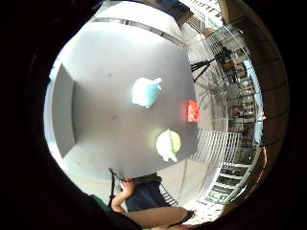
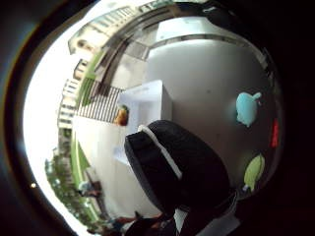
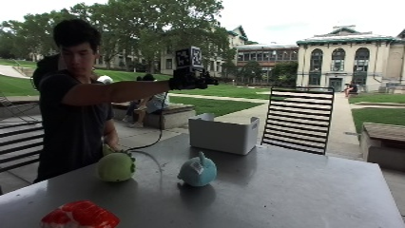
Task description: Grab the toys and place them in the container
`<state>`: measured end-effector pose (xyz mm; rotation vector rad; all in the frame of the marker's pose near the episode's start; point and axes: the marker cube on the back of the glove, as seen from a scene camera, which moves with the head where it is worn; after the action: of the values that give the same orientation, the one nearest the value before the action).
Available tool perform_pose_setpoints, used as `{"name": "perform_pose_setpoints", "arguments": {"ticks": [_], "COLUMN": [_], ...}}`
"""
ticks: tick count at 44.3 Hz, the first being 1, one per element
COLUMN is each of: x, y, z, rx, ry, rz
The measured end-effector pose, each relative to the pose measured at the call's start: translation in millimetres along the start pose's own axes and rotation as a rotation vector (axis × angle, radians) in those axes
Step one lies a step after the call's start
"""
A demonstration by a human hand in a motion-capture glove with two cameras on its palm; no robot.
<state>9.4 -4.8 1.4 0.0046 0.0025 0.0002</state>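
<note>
The grey table (image 3: 303, 185) is carrying everything: a white container (image 3: 223, 134) standing near its far edge, and three toys sitting well apart from it on the near side. The blue toy (image 3: 197, 171) is sitting upright closest to the container, its long axis vertical and a small tip pointing up. The green toy (image 3: 116, 166) is resting beside the person's body, rounded, with no clear direction that I can make out. The red toy (image 3: 80, 214) is lying flat at the near edge, its long axis running along the table.

The gloved right hand (image 3: 188, 80) is hovering high above the table, over the container's near side, and holding nothing — whether its fingers are spread wide or narrow, I cannot tell.

The risk, as I judge it, is in the reach: the toys are round and soft, so a grasp coming down off-centre could be rolling one toward the table edge — the red toy, already at the edge, looks most likely to drop.
</note>
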Motion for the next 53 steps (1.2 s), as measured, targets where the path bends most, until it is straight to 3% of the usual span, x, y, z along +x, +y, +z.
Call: {"name": "perform_pose_setpoints", "arguments": {"ticks": [11, 21, 34, 53], "x": [16.2, 10.7, 77.4, 201.6], "y": [-5.0, 23.5, 77.0, 155.4], "z": [0.7, -13.5, -8.4, 70.6], "rx": [0.006, -0.009, -0.038, -0.066], "ry": [-0.002, 0.029, 0.051, 0.034], "rz": [0.005, -0.022, -0.042, 0.027]}}
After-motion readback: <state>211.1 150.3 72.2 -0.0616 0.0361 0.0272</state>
